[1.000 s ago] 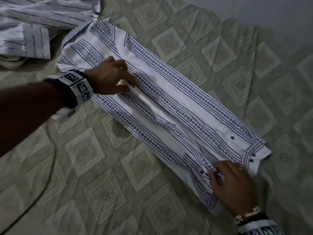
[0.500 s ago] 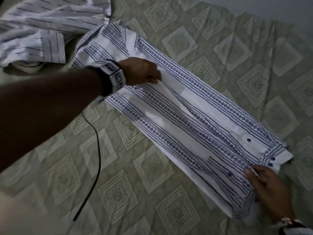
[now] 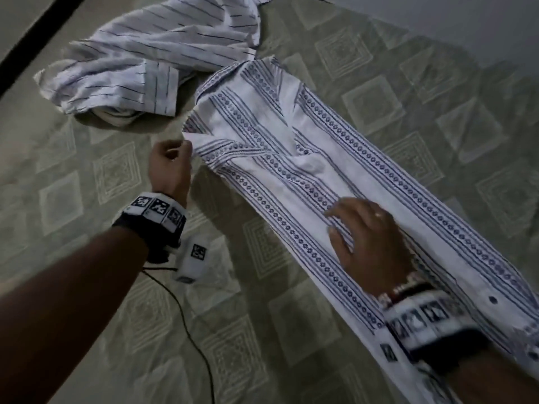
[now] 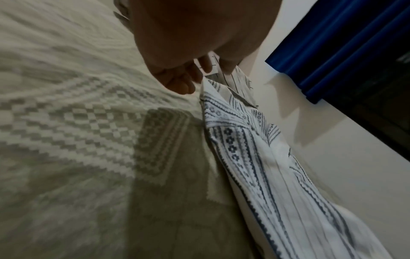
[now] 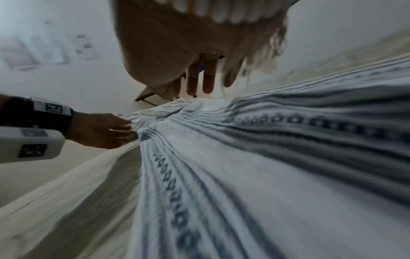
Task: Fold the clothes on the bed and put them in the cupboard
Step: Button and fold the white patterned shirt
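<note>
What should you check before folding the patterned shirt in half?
1. Left hand pinching the patterned shirt at its collar-end corner: ok.
2. Right hand flat across the shirt's middle, fingers straight: ok.
3. Shirt lying in a long narrow strip on the bedspread: ok.
4. Striped shirt beside the collar end, overlap: cannot tell.
5. Black cable lying off the shirt: ok.
6. Hem end squared: cannot tell, out of view.

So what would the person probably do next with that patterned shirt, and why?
Probably lift the collar end over toward the hem. The left hand pinches a corner there, the right hand lies flat at mid-length, and the patterned shirt is already a narrow strip.
</note>
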